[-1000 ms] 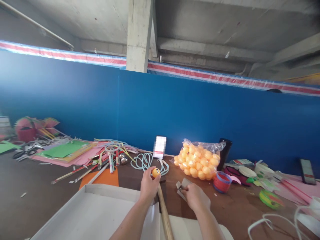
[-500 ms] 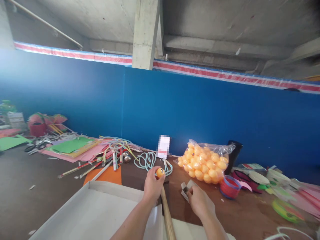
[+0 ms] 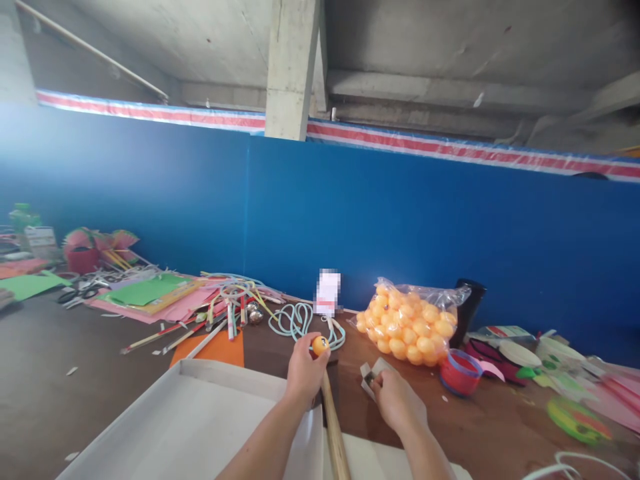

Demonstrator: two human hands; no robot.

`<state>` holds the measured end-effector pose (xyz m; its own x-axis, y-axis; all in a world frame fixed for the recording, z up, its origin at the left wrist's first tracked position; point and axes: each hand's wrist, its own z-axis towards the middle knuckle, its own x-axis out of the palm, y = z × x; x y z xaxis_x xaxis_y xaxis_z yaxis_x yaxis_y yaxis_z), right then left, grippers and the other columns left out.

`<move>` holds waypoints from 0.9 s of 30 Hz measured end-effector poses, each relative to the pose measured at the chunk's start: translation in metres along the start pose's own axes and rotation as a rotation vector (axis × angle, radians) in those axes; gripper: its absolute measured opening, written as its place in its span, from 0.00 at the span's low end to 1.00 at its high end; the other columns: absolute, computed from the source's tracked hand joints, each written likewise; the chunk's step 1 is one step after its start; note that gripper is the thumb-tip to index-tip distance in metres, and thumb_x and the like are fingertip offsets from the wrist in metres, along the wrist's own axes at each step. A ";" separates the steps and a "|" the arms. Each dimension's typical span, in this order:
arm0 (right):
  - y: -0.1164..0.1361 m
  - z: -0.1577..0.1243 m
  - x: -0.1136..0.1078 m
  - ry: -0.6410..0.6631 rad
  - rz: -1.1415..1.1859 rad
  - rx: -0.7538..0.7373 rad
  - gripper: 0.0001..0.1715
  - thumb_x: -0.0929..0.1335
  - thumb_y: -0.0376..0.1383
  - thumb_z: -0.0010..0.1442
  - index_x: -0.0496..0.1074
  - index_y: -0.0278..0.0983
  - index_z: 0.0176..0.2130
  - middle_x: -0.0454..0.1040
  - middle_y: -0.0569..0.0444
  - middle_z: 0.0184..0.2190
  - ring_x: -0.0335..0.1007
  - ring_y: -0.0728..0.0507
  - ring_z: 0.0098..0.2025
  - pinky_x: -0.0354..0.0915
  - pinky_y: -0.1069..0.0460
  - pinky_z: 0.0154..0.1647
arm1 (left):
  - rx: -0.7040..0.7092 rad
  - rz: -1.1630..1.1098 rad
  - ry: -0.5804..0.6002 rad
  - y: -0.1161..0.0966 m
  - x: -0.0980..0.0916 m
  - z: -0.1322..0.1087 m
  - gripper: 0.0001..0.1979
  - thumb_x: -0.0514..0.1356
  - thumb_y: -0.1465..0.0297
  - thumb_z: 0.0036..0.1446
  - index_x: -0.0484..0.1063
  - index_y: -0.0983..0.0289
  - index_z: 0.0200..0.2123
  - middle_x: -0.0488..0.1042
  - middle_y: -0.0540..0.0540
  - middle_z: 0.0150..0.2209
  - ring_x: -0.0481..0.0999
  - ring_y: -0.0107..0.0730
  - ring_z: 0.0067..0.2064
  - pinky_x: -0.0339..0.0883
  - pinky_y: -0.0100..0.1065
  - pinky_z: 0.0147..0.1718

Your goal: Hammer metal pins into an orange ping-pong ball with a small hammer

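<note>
My left hand [image 3: 306,370] is closed on an orange ping-pong ball [image 3: 321,345], held between thumb and fingertips. A small dark and white mark shows on the ball's side. Just below that hand lies a thick wooden handle [image 3: 335,427]; its far end is partly hidden. My right hand [image 3: 399,399] has its fingers pinched together at the mouth of a small open cardboard box [image 3: 369,385]. Something dark sits inside the box, too small to name. What the right fingertips grip is hidden.
A clear bag of orange balls [image 3: 410,327] stands behind, beside a red and blue tub [image 3: 461,373]. On the left lie a shallow white tray [image 3: 200,407], green paper [image 3: 147,290] and scissors [image 3: 87,288]. Pale blue cord [image 3: 290,321] is coiled near the blue partition [image 3: 350,207].
The view has shifted slightly. My left hand still holds the ball in the same place, and my right hand stays at the small box, moving only a little.
</note>
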<state>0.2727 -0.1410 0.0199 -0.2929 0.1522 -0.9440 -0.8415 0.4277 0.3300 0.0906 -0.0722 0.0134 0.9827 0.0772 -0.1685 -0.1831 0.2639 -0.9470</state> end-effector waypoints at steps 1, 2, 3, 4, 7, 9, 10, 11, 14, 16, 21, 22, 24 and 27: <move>0.000 0.000 0.000 -0.002 -0.005 0.002 0.13 0.60 0.42 0.56 0.70 0.43 0.29 0.76 0.52 0.33 0.72 0.40 0.36 0.59 0.49 0.30 | -0.006 0.002 -0.001 0.000 0.000 0.000 0.16 0.58 0.69 0.46 0.70 0.62 0.42 0.71 0.56 0.42 0.71 0.34 0.40 0.62 0.34 0.42; -0.001 0.000 0.000 -0.002 -0.004 0.004 0.12 0.60 0.43 0.56 0.71 0.44 0.30 0.76 0.52 0.33 0.72 0.40 0.36 0.59 0.50 0.31 | -0.009 0.006 -0.002 0.000 0.000 0.000 0.16 0.58 0.69 0.46 0.70 0.62 0.41 0.71 0.56 0.41 0.71 0.34 0.40 0.62 0.34 0.42; 0.000 -0.001 -0.001 -0.001 0.005 0.004 0.12 0.61 0.44 0.56 0.71 0.44 0.30 0.76 0.52 0.34 0.72 0.40 0.37 0.59 0.50 0.31 | -0.012 0.009 -0.003 0.000 0.001 0.000 0.16 0.58 0.69 0.46 0.70 0.62 0.41 0.71 0.56 0.41 0.71 0.34 0.40 0.62 0.34 0.41; 0.000 -0.001 -0.002 -0.002 0.020 0.000 0.12 0.61 0.45 0.55 0.72 0.45 0.32 0.77 0.53 0.34 0.72 0.40 0.38 0.59 0.50 0.31 | -0.010 0.011 -0.004 0.001 0.001 0.000 0.16 0.58 0.69 0.46 0.70 0.62 0.41 0.71 0.56 0.41 0.71 0.34 0.39 0.62 0.34 0.41; 0.002 -0.001 -0.006 -0.009 0.056 -0.018 0.11 0.63 0.46 0.54 0.73 0.51 0.36 0.77 0.55 0.36 0.72 0.40 0.40 0.60 0.50 0.33 | 0.002 0.014 -0.005 0.002 0.001 0.000 0.16 0.58 0.69 0.46 0.70 0.62 0.41 0.71 0.56 0.41 0.71 0.34 0.40 0.62 0.34 0.42; 0.003 0.001 -0.008 0.001 0.051 -0.023 0.11 0.64 0.45 0.53 0.74 0.51 0.35 0.77 0.55 0.36 0.72 0.40 0.40 0.60 0.49 0.33 | 0.011 0.017 0.000 0.002 0.001 0.000 0.16 0.58 0.69 0.46 0.70 0.62 0.42 0.71 0.56 0.42 0.70 0.34 0.41 0.62 0.34 0.42; 0.004 0.001 -0.009 0.009 0.044 -0.021 0.10 0.64 0.44 0.52 0.74 0.51 0.33 0.77 0.55 0.35 0.72 0.40 0.39 0.60 0.49 0.33 | 0.012 0.017 0.001 0.001 0.001 -0.001 0.16 0.58 0.70 0.46 0.70 0.62 0.42 0.70 0.56 0.42 0.70 0.34 0.41 0.62 0.34 0.42; 0.005 0.002 -0.009 0.017 0.038 -0.018 0.10 0.64 0.43 0.52 0.74 0.50 0.31 0.77 0.54 0.34 0.72 0.39 0.39 0.60 0.49 0.33 | 0.011 0.015 0.004 0.001 0.001 -0.001 0.16 0.58 0.70 0.46 0.70 0.62 0.42 0.70 0.56 0.42 0.70 0.34 0.41 0.62 0.34 0.42; 0.007 0.004 -0.010 0.024 0.027 -0.004 0.10 0.63 0.41 0.52 0.74 0.46 0.28 0.77 0.53 0.32 0.72 0.39 0.37 0.60 0.49 0.32 | 0.002 -0.002 0.004 0.000 0.000 -0.002 0.16 0.59 0.70 0.46 0.70 0.62 0.42 0.71 0.57 0.43 0.71 0.34 0.41 0.62 0.34 0.42; 0.007 0.003 -0.009 0.021 0.031 -0.007 0.09 0.63 0.41 0.52 0.73 0.45 0.28 0.77 0.53 0.32 0.72 0.39 0.37 0.60 0.49 0.31 | 0.003 -0.013 0.003 0.000 0.001 -0.001 0.17 0.59 0.70 0.46 0.70 0.62 0.42 0.71 0.56 0.42 0.71 0.34 0.42 0.62 0.34 0.42; 0.007 0.001 -0.007 -0.002 0.034 0.001 0.09 0.63 0.42 0.53 0.72 0.45 0.28 0.77 0.53 0.32 0.72 0.40 0.37 0.60 0.50 0.32 | 0.007 -0.016 0.004 0.001 0.002 -0.001 0.16 0.59 0.70 0.46 0.70 0.62 0.41 0.71 0.56 0.42 0.71 0.33 0.41 0.62 0.33 0.42; 0.006 0.002 -0.007 0.000 0.033 0.005 0.10 0.62 0.41 0.53 0.71 0.44 0.28 0.77 0.53 0.32 0.73 0.40 0.36 0.60 0.50 0.31 | 0.006 -0.011 0.005 0.001 0.001 -0.001 0.16 0.59 0.70 0.46 0.70 0.62 0.41 0.71 0.56 0.42 0.71 0.33 0.40 0.63 0.33 0.41; 0.006 0.002 -0.007 0.006 0.038 0.010 0.10 0.62 0.42 0.54 0.71 0.45 0.28 0.77 0.53 0.31 0.73 0.41 0.36 0.60 0.51 0.30 | 0.004 0.002 0.002 0.001 0.001 -0.001 0.16 0.59 0.70 0.46 0.70 0.62 0.41 0.71 0.56 0.42 0.71 0.33 0.40 0.63 0.33 0.41; 0.004 0.002 -0.009 -0.011 0.093 0.007 0.11 0.61 0.43 0.54 0.72 0.44 0.28 0.77 0.54 0.31 0.73 0.41 0.35 0.60 0.51 0.29 | 0.004 0.010 -0.008 0.000 0.000 -0.001 0.16 0.59 0.69 0.46 0.70 0.61 0.41 0.71 0.56 0.42 0.71 0.34 0.40 0.63 0.34 0.41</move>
<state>0.2730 -0.1393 0.0300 -0.3649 0.2009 -0.9091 -0.8079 0.4170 0.4164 0.0905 -0.0734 0.0130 0.9805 0.0877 -0.1758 -0.1932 0.2667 -0.9442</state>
